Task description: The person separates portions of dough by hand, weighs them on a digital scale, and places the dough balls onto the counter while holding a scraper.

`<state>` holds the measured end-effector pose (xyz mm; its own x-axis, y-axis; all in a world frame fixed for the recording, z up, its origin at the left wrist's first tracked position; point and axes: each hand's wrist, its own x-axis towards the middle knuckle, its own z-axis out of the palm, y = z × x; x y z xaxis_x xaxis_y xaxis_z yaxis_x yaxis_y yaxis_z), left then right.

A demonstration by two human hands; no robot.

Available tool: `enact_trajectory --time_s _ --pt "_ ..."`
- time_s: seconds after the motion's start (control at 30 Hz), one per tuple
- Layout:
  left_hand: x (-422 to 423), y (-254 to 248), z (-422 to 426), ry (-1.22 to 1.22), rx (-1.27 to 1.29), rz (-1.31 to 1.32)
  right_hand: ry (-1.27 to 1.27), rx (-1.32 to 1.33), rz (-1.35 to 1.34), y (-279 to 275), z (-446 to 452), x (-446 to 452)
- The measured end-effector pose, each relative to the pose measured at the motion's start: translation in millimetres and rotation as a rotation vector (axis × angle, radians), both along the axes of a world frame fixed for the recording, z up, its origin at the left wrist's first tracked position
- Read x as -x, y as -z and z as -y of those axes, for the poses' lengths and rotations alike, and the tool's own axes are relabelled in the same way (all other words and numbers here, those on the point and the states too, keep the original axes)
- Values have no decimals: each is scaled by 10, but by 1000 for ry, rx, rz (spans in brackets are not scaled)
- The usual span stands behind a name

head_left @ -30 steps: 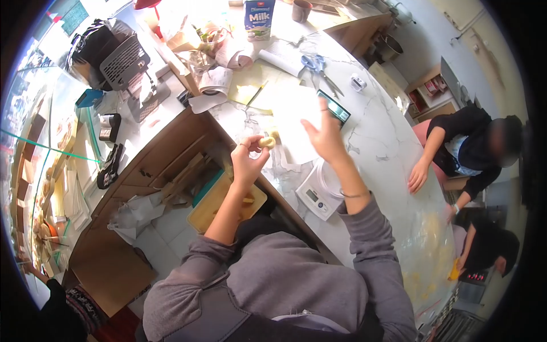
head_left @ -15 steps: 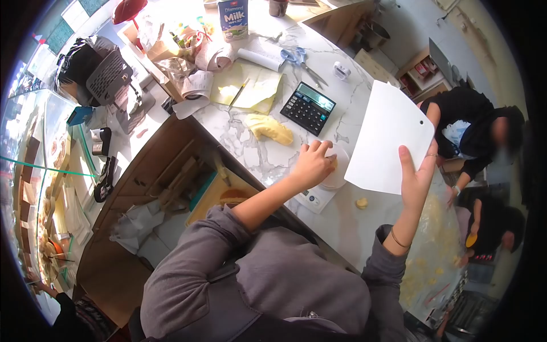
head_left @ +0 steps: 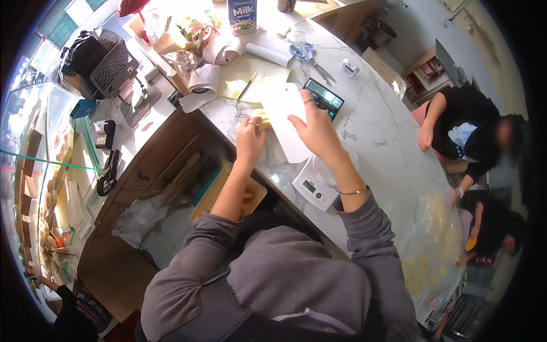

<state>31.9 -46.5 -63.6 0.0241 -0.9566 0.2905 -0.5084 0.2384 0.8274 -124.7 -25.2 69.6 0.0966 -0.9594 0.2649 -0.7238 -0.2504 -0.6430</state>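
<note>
My right hand grips a white flat scraper, tilted over the marble counter, its edge beside the yellow dough. Fingers of my left hand are bent round the near end of that dough, which the hand and scraper partly hide. Close below my right hand is a white digital scale with a clear round container on it. Behind the scraper, a black calculator is partly covered. A pencil rests on yellowish paper.
Blue-handled scissors, a milk carton and a paper roll are at the back. Two co-workers stand at the right, near plastic-covered dough pieces. A yellow tray is below the counter edge.
My left hand has moved from the scale back to the dough. The scraper in my right hand has swung left from the right side and now partly covers the calculator.
</note>
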Motion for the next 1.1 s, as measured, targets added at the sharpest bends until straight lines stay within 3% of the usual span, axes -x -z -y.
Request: enact_trajectory --time_s 0.2,0.37,0.53,0.63,0.77,0.87,0.9,0.97,1.07,1.1 --pt "-159 63 -143 -53 58 -74 -107 -157 -324 269 182 -380" --pt "-151 65 -154 -1 74 61 -100 -217 -503 259 152 -556" --pt "-89 152 -10 5 142 151 -107 -221 -529 302 318 -705" --pt "-45 124 10 22 158 77 -130 -203 -517 353 420 -807" --pt "-115 162 -1 40 11 -26 -118 -223 -503 301 553 -698" --pt "-178 -88 -205 -1 -183 -249 -70 -170 -194 417 512 -317" --pt "-174 -163 -275 -13 -203 -343 -35 -300 -139 188 422 -249" --pt "-140 -321 -393 10 -333 -512 6 -140 -11 60 227 8" --pt "50 -408 -462 235 -292 -576 52 196 189 -280 -133 386" --pt "137 -428 -467 300 -283 -535 104 182 221 -439 -299 522"
